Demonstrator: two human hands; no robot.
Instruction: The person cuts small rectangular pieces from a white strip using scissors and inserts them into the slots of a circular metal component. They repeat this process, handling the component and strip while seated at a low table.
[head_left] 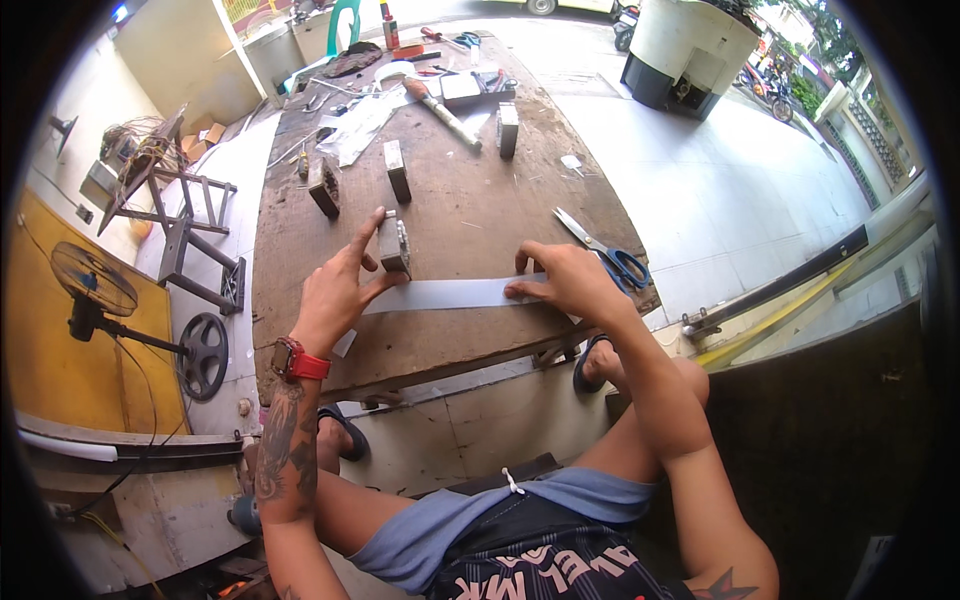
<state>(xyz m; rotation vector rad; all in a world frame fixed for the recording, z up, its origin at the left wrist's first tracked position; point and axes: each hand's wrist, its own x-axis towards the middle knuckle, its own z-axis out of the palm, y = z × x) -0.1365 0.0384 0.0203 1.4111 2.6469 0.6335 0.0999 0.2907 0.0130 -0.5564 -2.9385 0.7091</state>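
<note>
A translucent white strip lies across the near part of the wooden table. A small grey block, like a metal box with rough edges, stands just beyond the strip's left part. My left hand spans this block, its index finger at the far end and its thumb at the near end beside the strip. With thumb and bent index finger, my right hand pinches the strip near its right end. Scissors with dark blue handles lie partly open just beyond my right hand.
Several similar blocks stand farther up the table, one near its middle. A wooden-handled tool, plastic sheets and small tools lie beyond. A fan stands at left; a large white planter at far right.
</note>
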